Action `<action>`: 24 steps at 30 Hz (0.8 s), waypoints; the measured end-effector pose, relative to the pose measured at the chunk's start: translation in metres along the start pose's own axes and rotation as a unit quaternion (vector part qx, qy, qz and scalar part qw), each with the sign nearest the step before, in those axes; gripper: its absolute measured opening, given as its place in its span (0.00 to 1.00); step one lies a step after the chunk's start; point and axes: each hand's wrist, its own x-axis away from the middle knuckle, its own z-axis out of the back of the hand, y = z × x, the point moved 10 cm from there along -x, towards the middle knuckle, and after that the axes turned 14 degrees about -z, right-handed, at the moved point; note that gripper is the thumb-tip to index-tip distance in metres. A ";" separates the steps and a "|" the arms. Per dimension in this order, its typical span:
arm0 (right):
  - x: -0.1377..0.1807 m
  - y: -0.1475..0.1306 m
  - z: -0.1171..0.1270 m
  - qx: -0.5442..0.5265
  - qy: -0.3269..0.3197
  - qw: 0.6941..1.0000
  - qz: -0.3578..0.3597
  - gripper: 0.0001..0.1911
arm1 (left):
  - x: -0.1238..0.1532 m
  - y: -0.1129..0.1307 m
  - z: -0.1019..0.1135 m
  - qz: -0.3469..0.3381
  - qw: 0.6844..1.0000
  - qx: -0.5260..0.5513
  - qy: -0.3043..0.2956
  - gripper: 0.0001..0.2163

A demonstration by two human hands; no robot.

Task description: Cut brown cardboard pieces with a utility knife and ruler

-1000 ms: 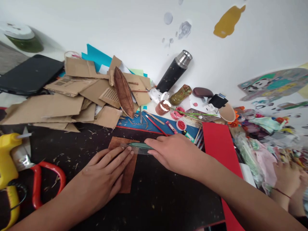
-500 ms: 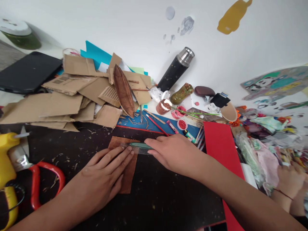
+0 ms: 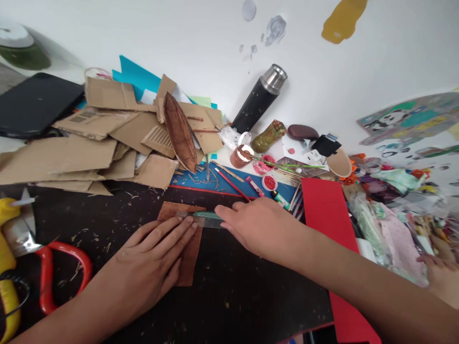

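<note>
My left hand [image 3: 154, 258] lies flat with its fingers stretched out, pressing on a brown sheet [image 3: 188, 267] and the end of a clear ruler [image 3: 211, 223] laid across it. In my right hand [image 3: 254, 227] is a slim green craft knife [image 3: 206, 215], pinched between thumb and fingers. It lies along the ruler's far edge, with its tip close to my left fingertips; the tip is too small to make out clearly. My left palm and fingers hide part of the sheet.
Red-handled scissors [image 3: 84, 263] and a yellow glue gun [image 3: 7, 258] lie at left. Behind are cardboard pieces [image 3: 79, 153], a brown boat-shaped piece [image 3: 179, 131], a black flask [image 3: 256, 102] and paint pots [image 3: 241, 156]. Red card [image 3: 326, 205] and another person's hand [image 3: 442, 277] are at right.
The view has shifted slightly, so most things sit a little further left. My hands keep nearly the same place on the sheet and ruler. The other person's hand at right has moved.
</note>
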 end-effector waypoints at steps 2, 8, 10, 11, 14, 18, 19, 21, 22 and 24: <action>0.001 0.002 0.000 0.003 -0.002 1.000 -0.003 0.14 | -0.001 0.000 0.000 -0.001 1.000 -0.001 -0.001 0.33; 0.003 0.003 0.001 0.002 0.009 1.000 0.000 0.12 | -0.002 0.000 0.001 -0.005 1.000 -0.004 -0.003 0.33; 0.003 0.004 -0.001 0.002 0.011 1.000 -0.002 0.12 | -0.002 0.001 0.002 -0.011 1.000 -0.011 -0.002 0.33; 0.003 0.004 -0.002 0.001 0.011 1.000 -0.003 0.12 | -0.002 0.002 0.003 -0.013 1.000 -0.011 -0.002 0.33; 0.004 0.005 -0.003 0.003 0.006 1.000 -0.007 0.13 | -0.002 0.000 0.001 -0.006 1.000 0.001 -0.009 0.34; 0.004 0.004 -0.003 0.009 -0.015 1.000 -0.012 0.14 | 0.000 -0.001 -0.001 0.003 1.000 0.007 -0.014 0.34; 0.003 0.003 -0.003 0.010 -0.020 1.000 -0.013 0.14 | 0.001 -0.001 -0.001 0.004 1.000 0.008 -0.015 0.34; 0.001 0.003 -0.002 0.008 -0.024 1.000 -0.016 0.13 | 0.001 -0.001 -0.002 0.003 1.000 0.010 -0.020 0.34; 0.000 0.004 -0.001 0.005 -0.021 1.000 -0.016 0.12 | 0.001 -0.001 -0.002 0.003 1.000 0.011 -0.021 0.33; -0.002 0.005 0.001 -0.009 -0.012 1.000 -0.013 0.10 | 0.000 -0.001 -0.002 0.001 1.000 0.010 -0.018 0.33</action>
